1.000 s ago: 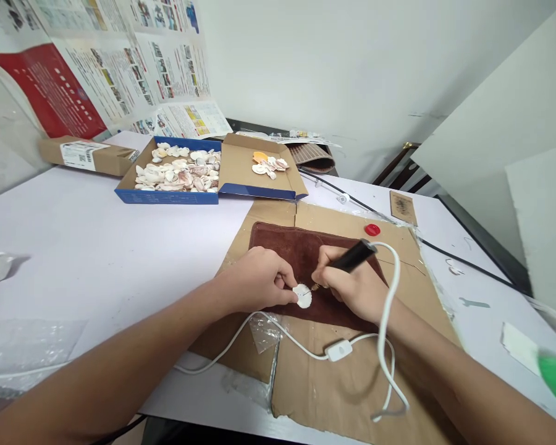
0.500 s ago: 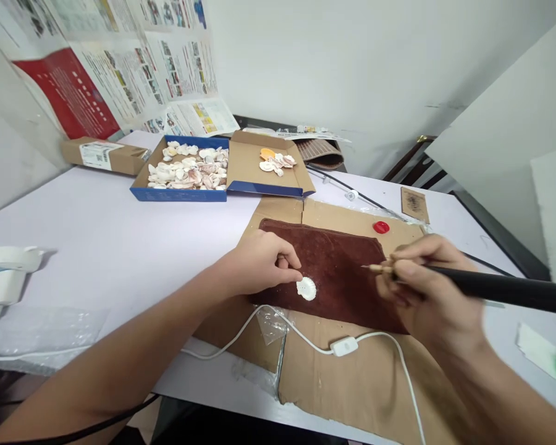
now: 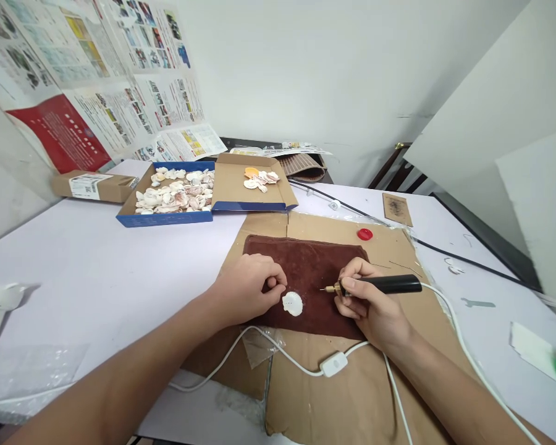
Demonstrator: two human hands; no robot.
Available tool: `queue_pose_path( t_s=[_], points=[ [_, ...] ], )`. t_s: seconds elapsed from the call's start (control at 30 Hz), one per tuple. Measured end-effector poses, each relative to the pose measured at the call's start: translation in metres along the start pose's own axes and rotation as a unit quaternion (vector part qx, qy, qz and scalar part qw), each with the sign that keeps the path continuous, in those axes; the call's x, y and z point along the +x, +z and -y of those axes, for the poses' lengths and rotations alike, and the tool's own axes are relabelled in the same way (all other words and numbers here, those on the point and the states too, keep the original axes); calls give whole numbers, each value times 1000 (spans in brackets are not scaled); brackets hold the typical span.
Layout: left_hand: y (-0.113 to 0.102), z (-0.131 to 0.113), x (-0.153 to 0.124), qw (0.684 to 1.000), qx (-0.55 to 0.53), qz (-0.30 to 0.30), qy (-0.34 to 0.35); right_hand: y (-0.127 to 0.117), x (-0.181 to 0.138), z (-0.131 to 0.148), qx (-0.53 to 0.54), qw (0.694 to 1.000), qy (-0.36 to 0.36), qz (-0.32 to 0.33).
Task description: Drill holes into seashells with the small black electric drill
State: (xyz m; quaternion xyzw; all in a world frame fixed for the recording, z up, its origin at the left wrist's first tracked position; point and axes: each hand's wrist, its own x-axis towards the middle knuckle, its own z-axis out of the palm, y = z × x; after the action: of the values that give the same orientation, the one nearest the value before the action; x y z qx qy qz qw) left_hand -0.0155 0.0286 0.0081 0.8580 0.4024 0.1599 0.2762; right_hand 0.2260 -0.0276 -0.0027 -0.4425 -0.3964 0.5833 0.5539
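My right hand (image 3: 364, 296) grips a black mini electric drill (image 3: 396, 283) with a brass chuck and a thin bit pointing left. Its white cable runs off the handle's rear end. The bit hovers to the right of a white scallop shell (image 3: 293, 303), apart from it. A few tiny dark dots mark the shell, which lies on a dark brown cloth (image 3: 315, 259). Beside the shell's upper left edge rests my left hand (image 3: 254, 284), its fingers curled closed and thumb against the index finger. Whether the thumb touches the shell I cannot tell.
Cardboard (image 3: 324, 395) lies under the cloth, crossed by a white cord with an inline switch (image 3: 334, 364). Behind stands a blue box (image 3: 167, 218) of shells, with several more on its open lid (image 3: 227, 188). A red cap (image 3: 364, 234) and a wrench (image 3: 478, 303) lie to the right.
The drill has swung round and moved left, closer to the shell. My left hand's fingertips have drawn slightly off the shell's edge. The view has shifted a little.
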Motion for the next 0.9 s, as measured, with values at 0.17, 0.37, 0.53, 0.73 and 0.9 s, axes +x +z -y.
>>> queue_pose_path(
  t_s=[0.17, 0.37, 0.53, 0.73, 0.9],
  points=[
    [4, 0, -3, 999, -8, -7, 37, 0, 2, 0, 2, 1000, 9, 0],
    [3, -2, -11, 997, -25, 2, 75, 1, -1, -2, -17, 999, 25, 12],
    [2, -4, -12, 996, -25, 14, 79, -1, -2, -4, -31, 999, 33, 21],
    [2, -4, -10, 997, -17, 17, 74, -2, -2, -3, -39, 999, 29, 24],
    [1, -4, -10, 997, -13, 22, 68, 0, -2, -3, -48, 998, 24, 24]
  ],
)
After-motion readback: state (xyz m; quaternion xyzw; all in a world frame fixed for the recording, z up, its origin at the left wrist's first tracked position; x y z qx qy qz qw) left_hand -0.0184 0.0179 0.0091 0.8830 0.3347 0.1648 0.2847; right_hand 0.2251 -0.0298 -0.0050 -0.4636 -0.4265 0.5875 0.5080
